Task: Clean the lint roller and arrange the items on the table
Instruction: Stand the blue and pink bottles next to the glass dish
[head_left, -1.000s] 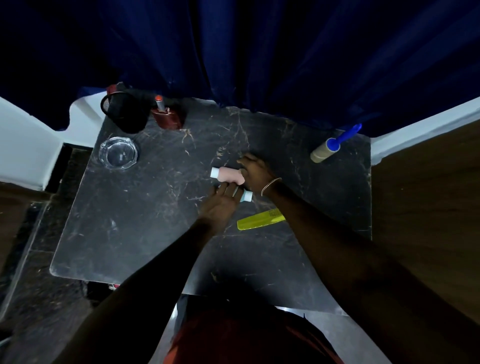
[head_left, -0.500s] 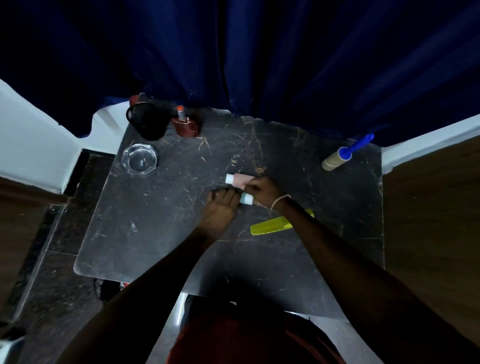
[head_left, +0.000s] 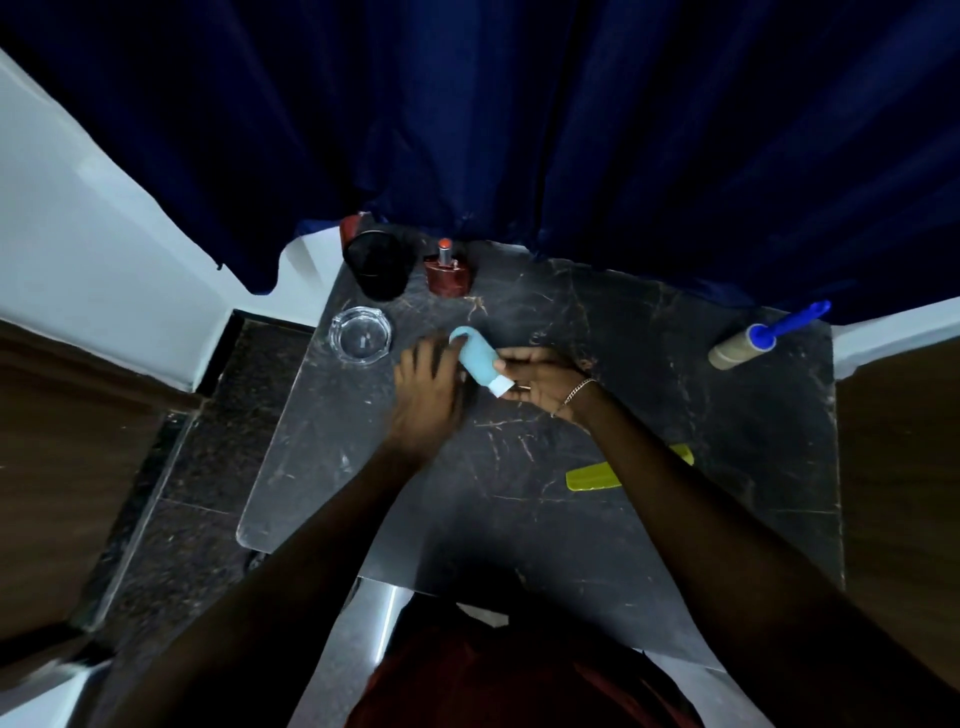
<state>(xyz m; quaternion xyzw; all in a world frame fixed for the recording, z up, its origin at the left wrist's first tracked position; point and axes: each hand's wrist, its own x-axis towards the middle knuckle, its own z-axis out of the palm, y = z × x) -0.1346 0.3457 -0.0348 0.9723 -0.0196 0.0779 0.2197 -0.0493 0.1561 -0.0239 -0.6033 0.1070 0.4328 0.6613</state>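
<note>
The right hand (head_left: 540, 382) grips a pale blue bottle (head_left: 478, 358) at its white-capped end; the left hand (head_left: 426, 395), fingers spread, touches its side. The lint roller (head_left: 748, 345) lies well apart at the table's (head_left: 623, 519) far right corner. A glass ashtray (head_left: 360, 335) sits just left of the hands; what the black cup (head_left: 376, 265) holds is too dark to tell

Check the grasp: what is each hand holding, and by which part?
The right hand grips the light blue bottle near its white cap. The left hand, fingers spread, grips nothing; motion blur hides whether it touches the bottle's rounded end.
</note>
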